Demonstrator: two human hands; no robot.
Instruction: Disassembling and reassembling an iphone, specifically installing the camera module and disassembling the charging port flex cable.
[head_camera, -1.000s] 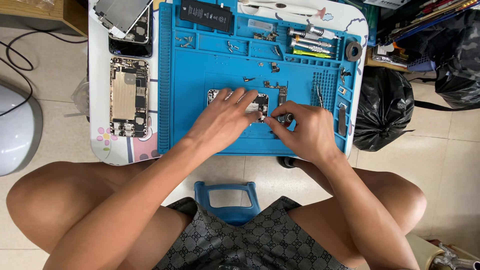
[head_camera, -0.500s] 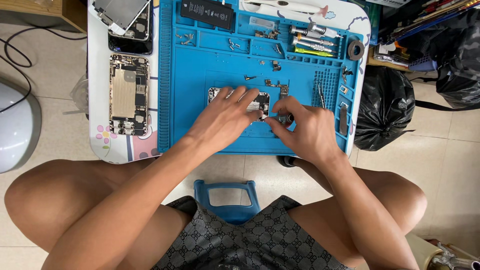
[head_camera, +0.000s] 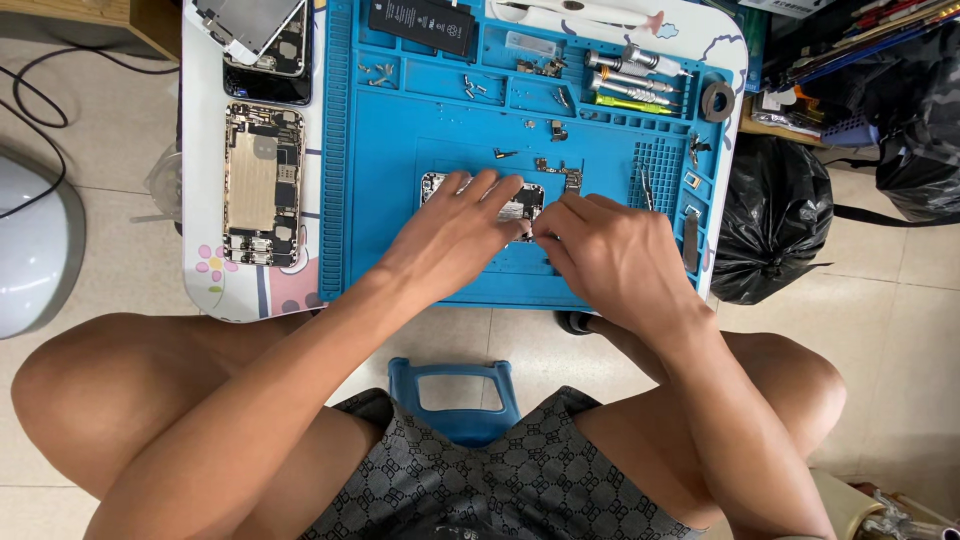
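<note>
1. L hand lies palm down on the blue work mat, fingers spread and pressing on a small circuit board near the mat's middle; board mostly covered, only its L end and R part show.
2. R hand sits just beside the L hand, fingertips bunched together at the board's R edge; looks like a pinch on something tiny, but can't tell what; no tool clearly visible in it.
3. Both hands meet over the board; thumbs and forefingers close to touching.
4. Mat covers most of a small white table; table's L strip is bare of mat and carries an opened phone body, innards up; above it, at the far L corner, a detached screen panel lies tilted on another dark phone.
5. Far edge of mat: black battery; white spudger-type tool along the far R edge.
6. Far R corner of mat: row of screwdriver handles, silver and green; a dark tape roll just beside them.
7. Small loose parts and screws scattered in mat trays beyond the hands; tweezers lie near the R edge.
8. Black plastic bag on floor, just off the table's R edge.
9. Blue stool shows between person's knees, near the table's front edge.
</note>
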